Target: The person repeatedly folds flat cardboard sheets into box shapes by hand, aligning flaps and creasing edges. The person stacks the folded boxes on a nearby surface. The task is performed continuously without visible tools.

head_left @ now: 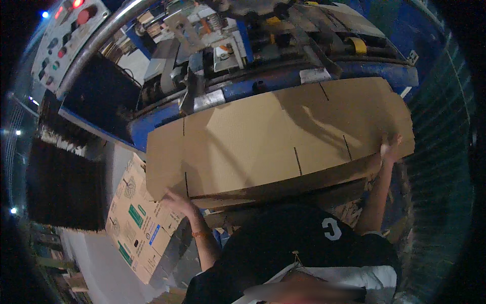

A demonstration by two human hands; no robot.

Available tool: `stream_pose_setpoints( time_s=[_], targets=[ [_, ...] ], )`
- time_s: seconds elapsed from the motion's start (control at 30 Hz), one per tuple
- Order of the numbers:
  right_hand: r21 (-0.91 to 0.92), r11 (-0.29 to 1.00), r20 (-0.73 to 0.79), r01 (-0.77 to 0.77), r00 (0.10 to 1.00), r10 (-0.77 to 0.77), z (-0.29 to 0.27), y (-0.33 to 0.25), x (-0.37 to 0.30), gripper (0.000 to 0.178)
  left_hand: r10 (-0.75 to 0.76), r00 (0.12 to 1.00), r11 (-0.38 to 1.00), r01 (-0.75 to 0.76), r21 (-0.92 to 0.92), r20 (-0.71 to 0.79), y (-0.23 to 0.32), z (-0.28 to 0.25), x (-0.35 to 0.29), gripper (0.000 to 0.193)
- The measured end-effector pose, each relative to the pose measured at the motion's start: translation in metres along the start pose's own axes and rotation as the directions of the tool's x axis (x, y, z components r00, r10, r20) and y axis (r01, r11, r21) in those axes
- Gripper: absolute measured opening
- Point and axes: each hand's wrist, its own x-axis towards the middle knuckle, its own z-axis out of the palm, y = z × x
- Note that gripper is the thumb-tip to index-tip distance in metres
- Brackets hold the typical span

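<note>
Cardboard (253, 137) lies at the front of the machine (374, 72). Hands wide apart, left (179, 203) clamped on its near left corner, right (389, 151) on its right end. Probably light and stiff (the slots may flex), so hold both ends.

black shirt (278, 238) | short sleeves (380, 245) | white chest mark (332, 229) | orange-red left-wrist band (200, 233) | small gold-toned pendant (296, 253)

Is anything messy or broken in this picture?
Nothing looks spilled or clearly broken. One messy bit: a jumble of cardboard scraps shows below the big brown cardboard, toward the right. It looks odd because the pieces point different ways, while the big brown cardboard looks whole.
</note>
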Motion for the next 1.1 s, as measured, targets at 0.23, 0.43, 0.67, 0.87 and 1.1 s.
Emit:
stream_pose_setpoints(
  time_s=[0.23, 0.43, 0.67, 0.87, 1.1],
  targets=[
    [0.788, 0.448, 0.273, -0.423, 0.891, 0.362, -0.008, -0.017, 0.019, 0.054, -0.039, 0.99, 0.848, 0.104, 0.519, -0.135, -0.001, 0.004, 0.009, 0.097],
    [0.93, 0.362, -0.074, -0.056, 0.939, 0.336, -0.017, -0.007, 0.043, 0.043, 0.194, 0.98, 0.972, -0.184, -0.145, 0.054, 0.043, -0.012, 0.005, 0.073],
    [0.923, 0.383, -0.195, 0.045, 0.911, 0.363, -0.007, -0.007, 0.099, 0.044, -0.161, 0.942, 0.729, 0.314, -0.608, 0.294, 0.04, -0.006, 0.062, 0.038],
    [0.385, 0.923, -0.068, 0.002, 0.997, 0.026, -0.061, -0.043, 0.122, 0.07, 0.099, 0.929, 0.94, 0.029, -0.339, 0.356, 0.049, -0.004, 0.087, 0.02],
    [0.825, 0.387, -0.404, 0.411, 0.909, -0.105, -0.184, -0.151, -0.016, 0.069, -0.084, 0.935, 0.905, 0.216, -0.366, 0.344, 0.068, -0.025, 0.033, 0.039]
  ],
)
